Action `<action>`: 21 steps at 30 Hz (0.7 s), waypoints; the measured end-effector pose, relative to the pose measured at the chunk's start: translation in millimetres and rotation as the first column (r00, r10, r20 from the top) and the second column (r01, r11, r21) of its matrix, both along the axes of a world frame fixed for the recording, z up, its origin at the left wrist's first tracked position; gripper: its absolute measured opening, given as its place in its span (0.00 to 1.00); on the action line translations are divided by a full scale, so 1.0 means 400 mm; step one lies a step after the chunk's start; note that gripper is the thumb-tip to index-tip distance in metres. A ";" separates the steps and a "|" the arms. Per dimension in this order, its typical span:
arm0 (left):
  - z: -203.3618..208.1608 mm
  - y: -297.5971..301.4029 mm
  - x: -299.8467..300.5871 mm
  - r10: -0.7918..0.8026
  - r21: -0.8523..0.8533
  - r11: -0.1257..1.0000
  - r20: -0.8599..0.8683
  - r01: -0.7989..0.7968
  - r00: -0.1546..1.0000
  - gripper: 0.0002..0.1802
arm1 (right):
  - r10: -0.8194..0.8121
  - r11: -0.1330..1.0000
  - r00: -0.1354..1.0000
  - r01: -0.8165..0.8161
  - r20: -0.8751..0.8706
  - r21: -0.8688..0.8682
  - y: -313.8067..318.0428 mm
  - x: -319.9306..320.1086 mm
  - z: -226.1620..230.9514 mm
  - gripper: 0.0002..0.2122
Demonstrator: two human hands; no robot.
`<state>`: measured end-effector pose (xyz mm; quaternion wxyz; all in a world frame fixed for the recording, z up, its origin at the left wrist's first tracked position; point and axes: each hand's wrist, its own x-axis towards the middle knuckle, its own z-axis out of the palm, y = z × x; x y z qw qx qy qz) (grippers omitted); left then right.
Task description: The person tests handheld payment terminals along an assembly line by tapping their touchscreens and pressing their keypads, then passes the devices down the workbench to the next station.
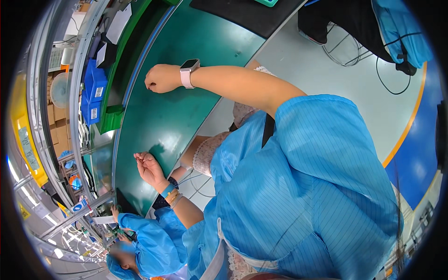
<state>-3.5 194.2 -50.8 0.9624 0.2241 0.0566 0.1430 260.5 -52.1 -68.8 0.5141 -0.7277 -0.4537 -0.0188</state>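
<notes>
My right hand (pixel 162 78), with a pink-strapped watch (pixel 188 72) at its wrist, is held over the green tabletop (pixel 179 109). Its fingers are curled into a loose fist, a dark hollow shows between them, and nothing sticks out. Lower in the view, my left hand (pixel 150 169) is palm up with its fingers loosely bent and partly apart. I see nothing in it. A blue band (pixel 167 190) and other bracelets circle that wrist. The two hands are apart from each other.
Blue bins (pixel 94 86) and a green rail (pixel 112 119) line the table's far side. A black mat (pixel 233 16) lies at the top. A co-worker in a blue smock (pixel 156 242) works beside me on my left. A chair with dark and blue cloth (pixel 396 28) stands at the upper right.
</notes>
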 end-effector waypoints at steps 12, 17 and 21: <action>-0.001 -0.001 -0.005 0.022 -0.011 1.000 0.020 -0.022 1.000 0.10 | 0.001 1.000 0.999 0.000 0.045 -0.020 0.003 -0.004 -0.003 0.10; 0.001 -0.007 -0.003 0.054 -0.017 0.998 0.019 -0.054 0.998 0.10 | -0.009 1.000 0.998 0.010 0.068 -0.009 0.005 0.000 -0.008 0.10; -0.002 -0.002 -0.004 0.055 0.018 0.998 0.022 -0.055 0.998 0.10 | -0.006 1.000 0.995 0.006 0.099 0.001 0.005 -0.003 -0.010 0.10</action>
